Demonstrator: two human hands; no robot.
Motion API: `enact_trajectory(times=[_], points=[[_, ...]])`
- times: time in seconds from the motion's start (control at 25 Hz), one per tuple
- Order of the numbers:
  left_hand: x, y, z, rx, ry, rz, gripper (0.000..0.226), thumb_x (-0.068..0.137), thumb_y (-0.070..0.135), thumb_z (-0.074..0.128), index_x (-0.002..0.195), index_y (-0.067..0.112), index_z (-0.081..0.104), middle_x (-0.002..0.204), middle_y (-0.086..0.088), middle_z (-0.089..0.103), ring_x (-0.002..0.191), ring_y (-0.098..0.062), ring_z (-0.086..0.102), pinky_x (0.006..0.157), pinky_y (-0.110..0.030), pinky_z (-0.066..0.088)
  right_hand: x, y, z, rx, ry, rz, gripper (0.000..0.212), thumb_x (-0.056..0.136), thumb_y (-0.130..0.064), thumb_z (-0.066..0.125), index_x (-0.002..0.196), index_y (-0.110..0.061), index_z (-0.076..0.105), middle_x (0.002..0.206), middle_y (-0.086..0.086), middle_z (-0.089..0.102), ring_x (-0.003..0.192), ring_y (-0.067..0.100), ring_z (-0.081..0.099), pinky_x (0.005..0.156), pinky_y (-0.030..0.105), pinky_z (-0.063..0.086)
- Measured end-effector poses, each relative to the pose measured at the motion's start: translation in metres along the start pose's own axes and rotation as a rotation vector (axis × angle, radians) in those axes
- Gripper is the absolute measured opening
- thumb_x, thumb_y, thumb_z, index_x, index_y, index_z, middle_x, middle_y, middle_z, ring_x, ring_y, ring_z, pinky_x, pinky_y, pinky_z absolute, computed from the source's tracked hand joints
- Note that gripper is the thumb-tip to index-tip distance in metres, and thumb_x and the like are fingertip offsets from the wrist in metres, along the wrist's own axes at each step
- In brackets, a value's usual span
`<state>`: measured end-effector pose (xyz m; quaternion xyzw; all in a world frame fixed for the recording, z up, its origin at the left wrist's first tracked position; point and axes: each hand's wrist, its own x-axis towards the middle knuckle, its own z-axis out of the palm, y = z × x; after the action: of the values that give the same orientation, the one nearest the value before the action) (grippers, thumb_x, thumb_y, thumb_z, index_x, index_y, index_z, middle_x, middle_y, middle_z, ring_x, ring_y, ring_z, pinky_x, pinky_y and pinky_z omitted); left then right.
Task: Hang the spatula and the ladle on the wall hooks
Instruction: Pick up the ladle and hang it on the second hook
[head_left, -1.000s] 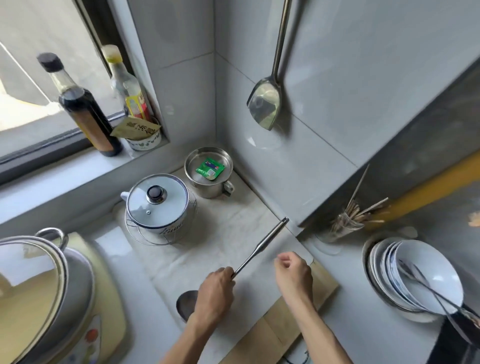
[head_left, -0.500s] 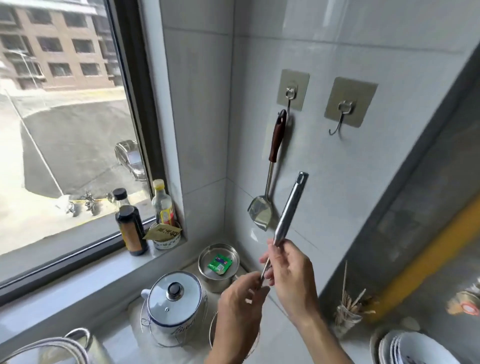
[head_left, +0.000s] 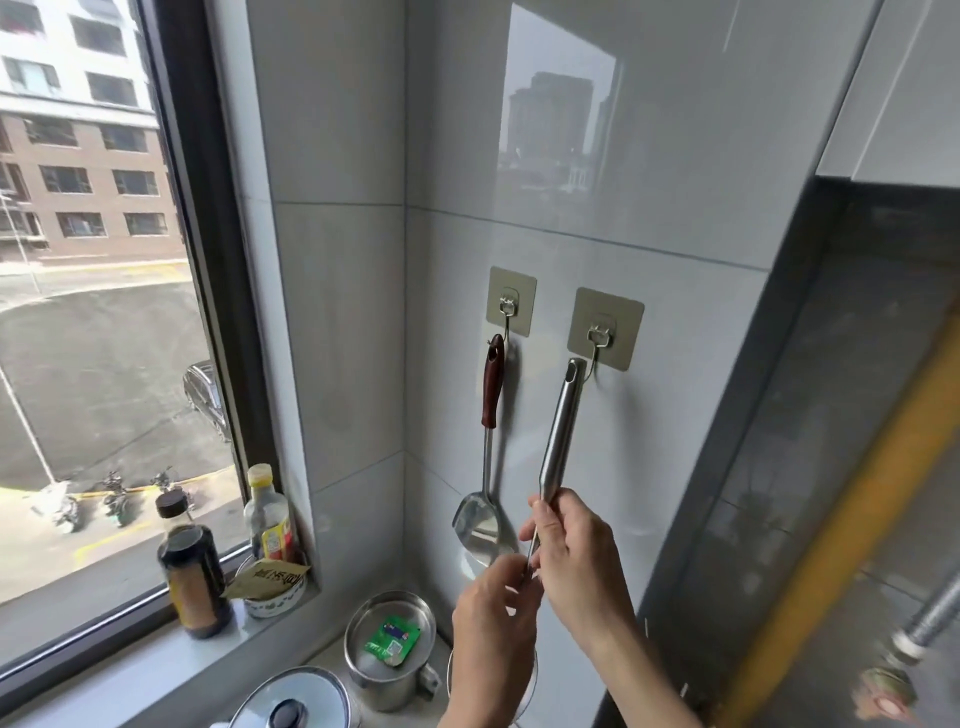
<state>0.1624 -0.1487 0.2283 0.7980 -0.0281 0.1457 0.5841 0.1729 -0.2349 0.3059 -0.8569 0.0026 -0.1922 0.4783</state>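
Grey-tiled kitchen corner, window filling the left of the frame, two adhesive wall hooks at centre.

Head view: spatula (head_left: 492, 415) already hangs from the left hook (head_left: 509, 306), wooden grip up, blade down against the tile. That half of the task looks done. Ladle (head_left: 557, 431) is raised steeply, its steel handle end with the hanging slot right at the wire of the right hook (head_left: 600, 338); whether the wire has passed through the slot cannot be told. Bowl end is hidden behind the hands at bottom centre.

Right hand (head_left: 576, 556) has its fingers clenched round the lower handle, apparently to steer the tip. Left hand (head_left: 493, 613), below it, pinches the thin shaft, likely to steady the weight while the slot is lined up.

Lower frame: steel cup (head_left: 389, 654) with a green packet inside, a pot lid (head_left: 291, 701), both on the desk beneath the hooks. Dark sauce bottle (head_left: 189, 566) stands on the window sill, clear of the work.
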Motion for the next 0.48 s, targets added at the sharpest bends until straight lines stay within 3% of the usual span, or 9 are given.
enact_trajectory(times=[0.28, 0.48], points=[[-0.003, -0.005, 0.010, 0.018, -0.017, -0.043, 0.018, 0.082, 0.015, 0.071, 0.080, 0.032, 0.065, 0.066, 0.009, 0.070, 0.061, -0.004, 0.066, 0.062, -0.027, 0.054, 0.000, 0.015, 0.004, -0.022, -0.023, -0.001, 0.020, 0.099, -0.030, 0.046, 0.086, -0.023, 0.060, 0.073, -0.004, 0.070, 0.062, 0.014, 0.064, 0.068, 0.043, 0.057], [0.000, -0.008, 0.014, -0.001, 0.034, -0.030, 0.018, 0.082, 0.013, 0.071, 0.081, 0.031, 0.068, 0.069, 0.005, 0.071, 0.061, -0.009, 0.063, 0.067, -0.037, 0.057, 0.002, 0.016, 0.001, 0.030, -0.028, -0.051, 0.018, 0.099, -0.029, 0.045, 0.092, -0.025, 0.061, 0.071, -0.005, 0.069, 0.060, 0.011, 0.063, 0.069, 0.047, 0.057]])
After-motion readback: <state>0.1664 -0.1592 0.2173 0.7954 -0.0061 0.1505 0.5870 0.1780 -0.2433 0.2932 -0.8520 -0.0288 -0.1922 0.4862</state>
